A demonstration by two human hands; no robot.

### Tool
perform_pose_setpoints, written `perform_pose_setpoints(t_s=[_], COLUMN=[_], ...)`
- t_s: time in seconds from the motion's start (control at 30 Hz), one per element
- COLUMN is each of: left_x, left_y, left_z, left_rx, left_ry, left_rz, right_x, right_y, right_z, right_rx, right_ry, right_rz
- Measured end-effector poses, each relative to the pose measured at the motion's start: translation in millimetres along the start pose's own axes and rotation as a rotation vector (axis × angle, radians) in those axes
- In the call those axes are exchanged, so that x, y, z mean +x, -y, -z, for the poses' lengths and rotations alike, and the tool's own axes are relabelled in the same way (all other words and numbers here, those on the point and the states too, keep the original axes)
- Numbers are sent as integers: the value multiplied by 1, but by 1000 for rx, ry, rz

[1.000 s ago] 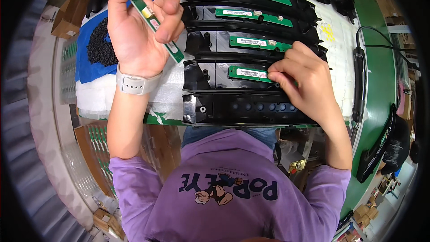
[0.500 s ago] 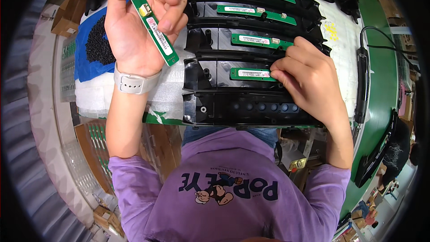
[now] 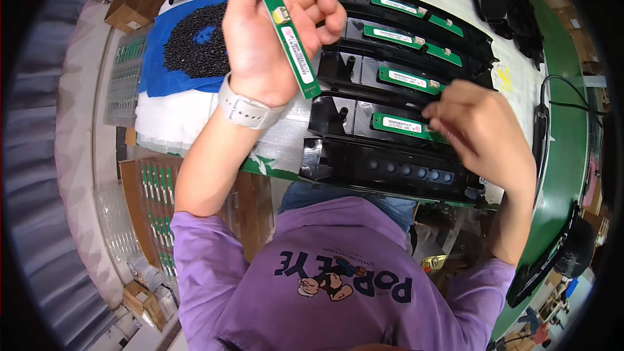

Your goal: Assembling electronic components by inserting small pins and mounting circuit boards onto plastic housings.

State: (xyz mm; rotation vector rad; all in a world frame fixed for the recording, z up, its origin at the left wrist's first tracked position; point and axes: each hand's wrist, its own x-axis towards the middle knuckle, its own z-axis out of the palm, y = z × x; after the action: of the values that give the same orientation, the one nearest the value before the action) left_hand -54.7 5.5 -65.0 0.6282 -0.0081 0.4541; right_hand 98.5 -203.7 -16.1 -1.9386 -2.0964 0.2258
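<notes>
Fingers point(image 3: 312, 6) of the left hand point(image 3: 266, 45) pinch a green circuit strip point(image 3: 286, 32) above the tabletop's point(image 3: 195, 117) far left edge; the right hand point(image 3: 481, 133), fingers curled, presses another strip point(image 3: 400, 123) into the nearest black tray point(image 3: 390, 169). Best seat it flat before letting go.

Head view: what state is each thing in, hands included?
Left hand: raised, gripping a green board.
Green board: held off the bench, tilted.
Right hand: down on the nearest fitted board, fingers bent.
Black trays: lined up side by side on the bench.
Fitted boards: lying flat, one in each tray.
Black pellets: loose heap on blue sheet.
</notes>
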Motion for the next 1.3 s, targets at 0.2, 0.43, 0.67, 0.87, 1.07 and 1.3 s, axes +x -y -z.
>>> perform_pose_setpoints(t_s=[0.2,0.43,0.67,0.87,1.07,1.3], left_x=[4,-5,-3,0,3,4], left_y=[7,10,21,15,19,15], left_z=[-3,-3,-42,-22,-19,-19], left_rx=[11,19,0,77,146,144], left_ry=[87,-150,-42,-82,-76,-143], left_rz=[36,76,197,94,-4,-108], right_x=[74,104,82,-21,-64,-61], right_y=[15,20,16,45,36,36], right_z=[-8,-1,-5,14,-26,-40], right_rx=[-105,-83,24,124,78,59], right_ry=[-610,-456,-666,-229,-233,-248], right_rz=[470,534,493,64,-125,-121])
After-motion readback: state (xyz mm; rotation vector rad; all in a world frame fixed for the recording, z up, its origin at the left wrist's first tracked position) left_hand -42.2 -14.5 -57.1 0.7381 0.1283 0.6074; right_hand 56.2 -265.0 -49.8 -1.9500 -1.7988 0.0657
